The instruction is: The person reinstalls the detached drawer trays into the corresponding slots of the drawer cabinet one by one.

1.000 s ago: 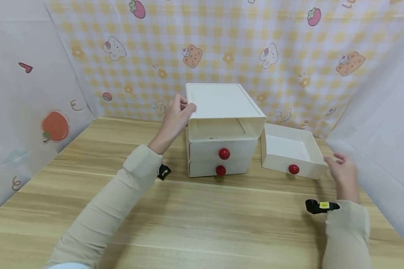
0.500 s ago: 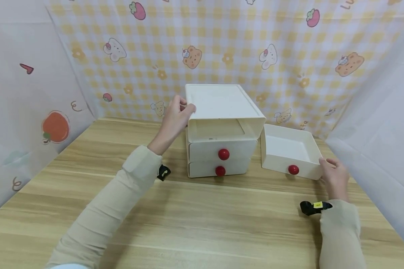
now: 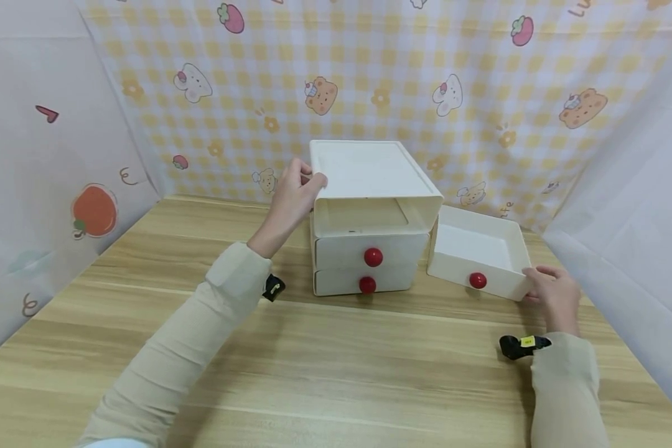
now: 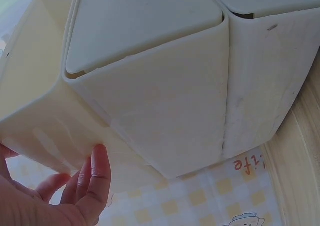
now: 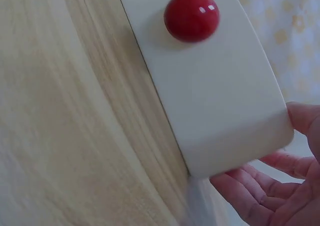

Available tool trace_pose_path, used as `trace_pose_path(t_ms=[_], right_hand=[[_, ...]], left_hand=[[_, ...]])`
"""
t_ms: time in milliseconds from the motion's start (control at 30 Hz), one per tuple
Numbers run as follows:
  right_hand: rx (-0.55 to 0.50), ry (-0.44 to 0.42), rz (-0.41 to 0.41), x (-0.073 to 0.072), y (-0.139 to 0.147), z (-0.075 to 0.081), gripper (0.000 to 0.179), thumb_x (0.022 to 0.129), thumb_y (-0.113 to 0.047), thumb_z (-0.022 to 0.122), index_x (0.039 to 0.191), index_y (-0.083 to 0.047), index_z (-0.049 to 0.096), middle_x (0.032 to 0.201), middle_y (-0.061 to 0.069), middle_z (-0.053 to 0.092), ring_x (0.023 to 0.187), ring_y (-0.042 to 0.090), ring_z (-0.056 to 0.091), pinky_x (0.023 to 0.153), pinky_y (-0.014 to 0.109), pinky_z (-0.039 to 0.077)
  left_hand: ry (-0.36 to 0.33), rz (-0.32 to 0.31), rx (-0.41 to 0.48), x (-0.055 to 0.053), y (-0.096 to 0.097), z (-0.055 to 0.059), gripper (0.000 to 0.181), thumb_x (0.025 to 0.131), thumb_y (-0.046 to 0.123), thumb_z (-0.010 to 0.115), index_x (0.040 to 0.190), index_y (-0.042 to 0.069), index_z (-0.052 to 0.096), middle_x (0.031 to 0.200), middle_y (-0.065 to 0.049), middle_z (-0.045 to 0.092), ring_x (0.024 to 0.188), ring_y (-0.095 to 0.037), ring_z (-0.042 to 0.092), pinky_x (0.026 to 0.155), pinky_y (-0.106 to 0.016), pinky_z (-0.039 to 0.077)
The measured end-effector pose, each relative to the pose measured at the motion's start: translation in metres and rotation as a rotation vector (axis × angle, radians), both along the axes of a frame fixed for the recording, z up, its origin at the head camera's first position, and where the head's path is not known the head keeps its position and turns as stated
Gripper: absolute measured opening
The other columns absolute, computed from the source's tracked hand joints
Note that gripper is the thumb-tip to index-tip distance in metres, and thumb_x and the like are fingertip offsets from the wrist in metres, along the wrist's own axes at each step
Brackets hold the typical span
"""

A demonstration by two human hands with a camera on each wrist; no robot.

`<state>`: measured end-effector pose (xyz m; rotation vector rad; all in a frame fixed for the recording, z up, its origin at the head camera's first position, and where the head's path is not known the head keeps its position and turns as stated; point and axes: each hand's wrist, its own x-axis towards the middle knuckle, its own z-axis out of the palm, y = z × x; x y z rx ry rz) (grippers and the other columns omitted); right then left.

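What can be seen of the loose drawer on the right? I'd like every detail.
The loose drawer is a shallow, open-topped, off-white box, apparently plastic, with low walls, a flat pale floor and a glossy round red knob on its front. It sits upright to the right of the cabinet, its front toward the viewer and slightly angled. The right grip holds its front right corner. Whether its base touches the table cannot be told.

I am facing a yellow-checked cloth (image 3: 378, 62) printed with bears (image 3: 322, 96), while pale sheets (image 3: 39, 155) are flanking my wood-grained bench (image 3: 397, 361).
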<state>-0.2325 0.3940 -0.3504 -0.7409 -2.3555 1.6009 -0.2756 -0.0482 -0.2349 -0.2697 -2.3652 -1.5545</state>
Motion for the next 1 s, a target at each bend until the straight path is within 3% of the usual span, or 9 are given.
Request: trace_pose_path(t_ms=[133, 233, 633, 1000], right_hand=[[-0.046, -0.005, 0.088, -0.003, -0.003, 0.002, 0.071, 0.089, -0.026, 0.058, 0.141, 0.009, 0.025, 0.068, -0.01, 0.056, 0.051, 0.013, 0.065, 0.058, 0.033, 0.057], [-0.051, -0.024, 0.134, -0.004, -0.007, 0.002, 0.074, 0.09, -0.028, 0.057, 0.143, 0.009, 0.02, 0.059, -0.012, 0.056, 0.052, 0.014, 0.066, 0.057, 0.033, 0.057], [0.07, -0.038, 0.308, -0.004, -0.022, 0.004, 0.065, 0.093, -0.025, 0.043, 0.138, 0.017, 0.02, 0.063, -0.003, 0.061, 0.053, 0.011, 0.066, 0.058, 0.031, 0.057], [0.193, -0.049, 0.32, -0.01, -0.023, 0.001, 0.063, 0.093, -0.025, 0.041, 0.133, 0.022, 0.026, 0.062, 0.002, 0.062, 0.05, 0.013, 0.065, 0.055, 0.033, 0.057]], left_hand=[[0.002, 0.005, 0.001, 0.0, 0.0, 0.0, 0.027, 0.085, 0.025, 0.051, 0.101, 0.005, 0.044, 0.096, -0.007, 0.049, 0.075, -0.019, 0.051, 0.06, -0.027, 0.048], [0.001, 0.005, 0.001, 0.0, 0.0, 0.0, 0.027, 0.085, 0.025, 0.051, 0.101, 0.005, 0.044, 0.096, -0.007, 0.05, 0.075, -0.019, 0.052, 0.06, -0.027, 0.048], [0.0, 0.008, 0.012, 0.0, 0.0, 0.0, 0.028, 0.084, 0.025, 0.051, 0.103, 0.005, 0.045, 0.095, -0.007, 0.051, 0.073, -0.019, 0.052, 0.059, -0.027, 0.049], [-0.003, 0.01, 0.021, 0.0, 0.0, -0.001, 0.027, 0.084, 0.025, 0.052, 0.102, 0.006, 0.045, 0.095, -0.006, 0.05, 0.076, -0.018, 0.051, 0.06, -0.027, 0.049]])
